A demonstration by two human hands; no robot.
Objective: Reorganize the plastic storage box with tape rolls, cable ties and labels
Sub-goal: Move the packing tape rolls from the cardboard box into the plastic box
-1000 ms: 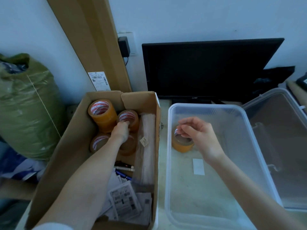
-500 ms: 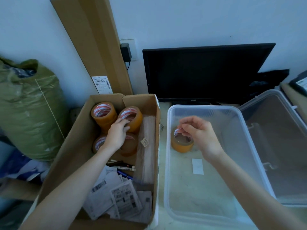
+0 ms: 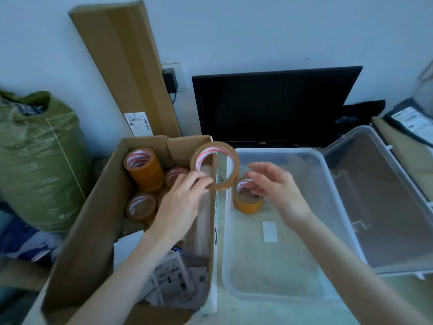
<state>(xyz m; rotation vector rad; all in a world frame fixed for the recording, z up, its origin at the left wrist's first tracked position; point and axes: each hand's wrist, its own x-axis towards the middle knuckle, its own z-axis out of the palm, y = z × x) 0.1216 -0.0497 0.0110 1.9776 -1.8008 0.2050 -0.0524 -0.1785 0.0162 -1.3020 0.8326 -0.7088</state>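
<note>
Brown tape roll [image 3: 215, 165] pinched by left hand [image 3: 181, 202], above cardboard box [image 3: 93, 221] edge.

A black monitor [image 3: 274, 106] stands against the white wall behind the table, a tall flat cardboard carton [image 3: 126, 66] leans beside a wall socket with a black plug [image 3: 170, 80], a bulging green sack [image 3: 37, 160] sits at far left, and a labelled dark parcel [image 3: 412, 124] lies at far right.

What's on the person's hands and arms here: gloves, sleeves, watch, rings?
Nothing worn that shows. The left hand and right hand are bare, with no gloves, rings or watch visible. Both forearms are uncovered to the frame's edge; no sleeve shows.
</note>
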